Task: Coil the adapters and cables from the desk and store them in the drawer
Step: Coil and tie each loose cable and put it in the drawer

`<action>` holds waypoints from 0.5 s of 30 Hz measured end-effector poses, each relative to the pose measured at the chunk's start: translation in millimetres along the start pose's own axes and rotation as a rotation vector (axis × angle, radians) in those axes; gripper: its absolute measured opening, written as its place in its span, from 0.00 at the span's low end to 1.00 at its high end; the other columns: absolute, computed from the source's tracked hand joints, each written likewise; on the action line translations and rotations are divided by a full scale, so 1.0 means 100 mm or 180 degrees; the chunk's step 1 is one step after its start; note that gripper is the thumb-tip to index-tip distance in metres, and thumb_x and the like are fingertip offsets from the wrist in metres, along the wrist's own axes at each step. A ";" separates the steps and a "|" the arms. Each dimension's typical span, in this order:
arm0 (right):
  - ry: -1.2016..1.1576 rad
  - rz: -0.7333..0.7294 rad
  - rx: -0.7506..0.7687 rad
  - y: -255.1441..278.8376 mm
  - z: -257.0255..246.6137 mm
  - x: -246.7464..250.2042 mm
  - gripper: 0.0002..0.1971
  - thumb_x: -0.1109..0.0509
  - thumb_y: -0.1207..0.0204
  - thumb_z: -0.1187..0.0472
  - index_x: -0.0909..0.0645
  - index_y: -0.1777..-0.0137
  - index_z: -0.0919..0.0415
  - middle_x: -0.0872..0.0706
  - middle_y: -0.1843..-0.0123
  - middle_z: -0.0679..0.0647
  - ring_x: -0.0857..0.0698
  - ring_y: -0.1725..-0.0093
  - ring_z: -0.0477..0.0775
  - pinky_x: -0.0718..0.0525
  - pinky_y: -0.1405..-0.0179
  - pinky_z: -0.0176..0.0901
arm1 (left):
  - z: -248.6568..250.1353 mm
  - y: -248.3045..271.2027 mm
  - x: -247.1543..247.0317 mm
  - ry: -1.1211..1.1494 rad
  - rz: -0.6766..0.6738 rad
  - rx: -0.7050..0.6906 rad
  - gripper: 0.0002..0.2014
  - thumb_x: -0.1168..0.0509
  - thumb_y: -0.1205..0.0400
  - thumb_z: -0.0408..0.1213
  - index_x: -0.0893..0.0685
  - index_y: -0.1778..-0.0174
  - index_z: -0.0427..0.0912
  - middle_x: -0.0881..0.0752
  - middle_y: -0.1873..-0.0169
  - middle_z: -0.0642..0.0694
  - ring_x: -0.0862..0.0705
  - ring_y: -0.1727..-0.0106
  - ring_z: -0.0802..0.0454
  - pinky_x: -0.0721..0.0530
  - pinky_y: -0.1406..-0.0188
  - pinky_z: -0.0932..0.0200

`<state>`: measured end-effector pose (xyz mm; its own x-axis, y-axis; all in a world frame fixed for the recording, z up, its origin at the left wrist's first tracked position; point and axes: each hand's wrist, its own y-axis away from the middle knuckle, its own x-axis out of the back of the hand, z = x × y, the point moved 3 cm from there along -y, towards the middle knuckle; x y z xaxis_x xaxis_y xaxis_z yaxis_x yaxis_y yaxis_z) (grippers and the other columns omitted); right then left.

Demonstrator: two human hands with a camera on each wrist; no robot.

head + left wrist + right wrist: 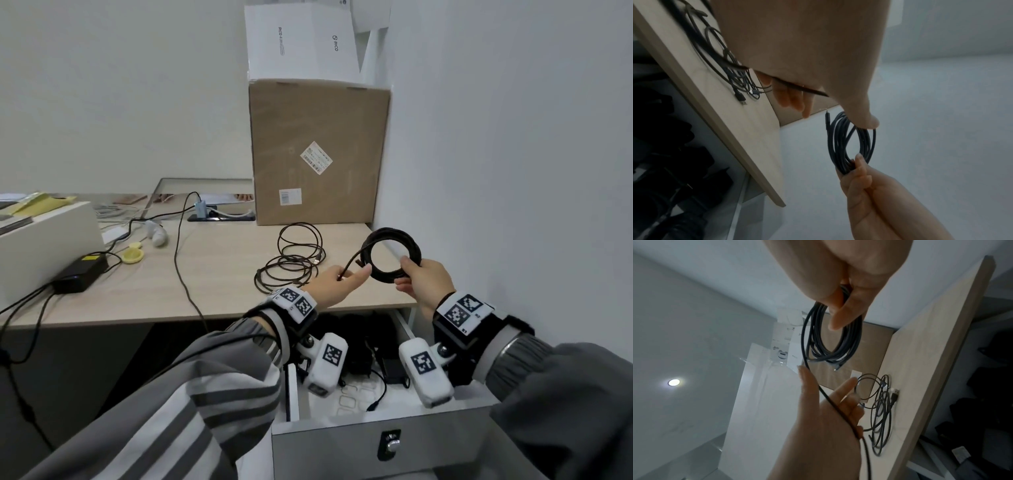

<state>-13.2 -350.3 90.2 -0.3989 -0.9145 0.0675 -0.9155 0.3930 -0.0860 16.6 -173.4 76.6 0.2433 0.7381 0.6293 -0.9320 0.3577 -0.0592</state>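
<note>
My right hand (407, 274) grips a coil of black cable (392, 255) above the desk's right front corner; the coil (835, 344) hangs from its fingers (846, 311). The coil's loose tail (349, 265) runs down-left into my left hand (347, 275), which holds it between thumb and fingers. In the left wrist view the tail (803, 89) crosses my fingers (793, 99), with the coil (851, 142) beyond. A second, thin dark cable (294, 263) lies in loose loops on the desk (219, 260). The drawer (376, 442) stands open below, black adapters (359, 346) inside.
A cardboard box (318, 154) stands at the desk's back right with white boxes (301, 37) on top, against the right wall. A black power brick (80, 274) and a white case (48, 240) sit left. A plugged-in cable (181, 270) drops over the desk's front edge.
</note>
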 end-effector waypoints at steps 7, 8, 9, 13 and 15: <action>-0.0283 -0.0749 -0.0072 0.22 0.00 -0.21 0.10 0.41 0.15 0.61 0.23 0.54 0.66 0.19 0.64 0.57 0.21 0.79 0.40 0.20 0.78 0.30 | 0.15 0.03 -0.09 0.1250 0.0011 -0.0096 0.25 0.41 0.20 0.62 0.20 0.44 0.43 0.16 0.48 0.48 0.18 0.48 0.57 0.26 0.45 0.60; -0.0348 -0.0852 -0.0126 0.25 0.02 -0.23 0.09 0.41 0.15 0.61 0.23 0.51 0.66 0.18 0.60 0.58 0.20 0.79 0.40 0.21 0.79 0.30 | 0.14 0.03 -0.08 0.1467 0.0131 -0.0067 0.20 0.40 0.17 0.56 0.19 0.44 0.42 0.15 0.49 0.49 0.19 0.50 0.60 0.28 0.48 0.61; -0.0407 -0.0929 -0.0205 0.27 0.06 -0.25 0.08 0.41 0.15 0.60 0.24 0.47 0.66 0.17 0.56 0.58 0.20 0.78 0.41 0.23 0.81 0.31 | 0.16 0.06 -0.07 0.1615 0.0231 -0.0065 0.16 0.41 0.14 0.50 0.19 0.43 0.41 0.14 0.51 0.51 0.19 0.53 0.63 0.29 0.51 0.62; -0.0184 -0.1211 -0.0508 0.34 0.14 -0.29 0.13 0.36 0.18 0.52 0.21 0.43 0.60 0.12 0.50 0.57 0.24 0.75 0.43 0.32 0.82 0.31 | 0.22 0.09 -0.01 0.2163 0.0394 -0.0152 0.07 0.41 0.13 0.39 0.21 0.51 0.41 0.14 0.63 0.52 0.18 0.59 0.57 0.26 0.53 0.59; 0.0115 -0.1356 -0.0503 0.35 0.14 -0.24 0.15 0.32 0.21 0.49 0.19 0.41 0.57 0.12 0.47 0.54 0.22 0.70 0.44 0.32 0.78 0.32 | 0.24 0.11 0.02 0.2279 0.0372 -0.0248 0.09 0.41 0.13 0.35 0.25 0.59 0.40 0.22 0.71 0.48 0.19 0.66 0.55 0.22 0.57 0.62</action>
<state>-34.4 -315.7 71.7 0.0162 -0.9950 0.0987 -0.9940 -0.0053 0.1096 0.9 -181.7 95.5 0.2843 0.9577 -0.0442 -0.9473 0.2736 -0.1666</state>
